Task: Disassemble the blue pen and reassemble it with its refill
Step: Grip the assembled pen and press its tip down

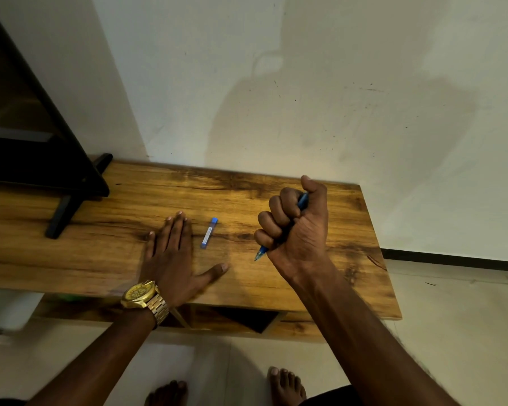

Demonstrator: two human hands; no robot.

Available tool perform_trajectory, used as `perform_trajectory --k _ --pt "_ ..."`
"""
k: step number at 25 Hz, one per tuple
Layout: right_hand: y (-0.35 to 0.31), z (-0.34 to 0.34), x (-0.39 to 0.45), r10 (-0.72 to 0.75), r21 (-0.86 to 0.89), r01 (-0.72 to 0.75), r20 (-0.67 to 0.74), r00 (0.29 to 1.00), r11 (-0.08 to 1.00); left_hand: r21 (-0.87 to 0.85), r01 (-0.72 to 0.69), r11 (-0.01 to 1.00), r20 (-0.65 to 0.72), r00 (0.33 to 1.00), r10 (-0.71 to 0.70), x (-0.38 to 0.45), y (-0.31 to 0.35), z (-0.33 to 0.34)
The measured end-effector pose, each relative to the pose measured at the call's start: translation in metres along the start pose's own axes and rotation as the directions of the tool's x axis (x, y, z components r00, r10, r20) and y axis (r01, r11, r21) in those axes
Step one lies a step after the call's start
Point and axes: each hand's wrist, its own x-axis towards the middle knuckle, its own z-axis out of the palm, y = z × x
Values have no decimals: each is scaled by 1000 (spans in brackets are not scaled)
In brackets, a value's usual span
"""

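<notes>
My right hand (295, 227) is closed in a fist around the blue pen (260, 253), held above the wooden table (349, 259). The pen's tip pokes out below the fist, pointing down-left, and its top end shows by the thumb. Most of the barrel is hidden in the fist. My left hand (173, 253) lies flat on the table, palm down, fingers spread, holding nothing. A small blue refill case (209, 232) lies on the table between the two hands, just right of my left fingers.
A black stand leg (71, 206) of a dark piece of furniture rests on the table's left part. A white wall runs behind the table. The table's right edge sits near my right forearm. Shelves show under the tabletop; bare feet stand on the tiled floor.
</notes>
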Motion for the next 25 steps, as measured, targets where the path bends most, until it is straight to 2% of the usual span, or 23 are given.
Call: perform_trajectory --k 13,17,20,25 --pt "-2 2 -2 -34 -6 34 25 999 999 4 -4 1000 -28 1000 4 1 -1 4" --pt "-1 2 -4 -90 -133 99 71 993 986 1 -12 1000 -34 999 12 2 -3 6" --pt "1 5 -5 -91 -163 107 98 991 981 14 -13 1000 -34 999 13 2 -4 7" --pt "-2 5 -4 -77 -102 91 132 988 991 13 -12 1000 -32 999 13 2 -4 6"
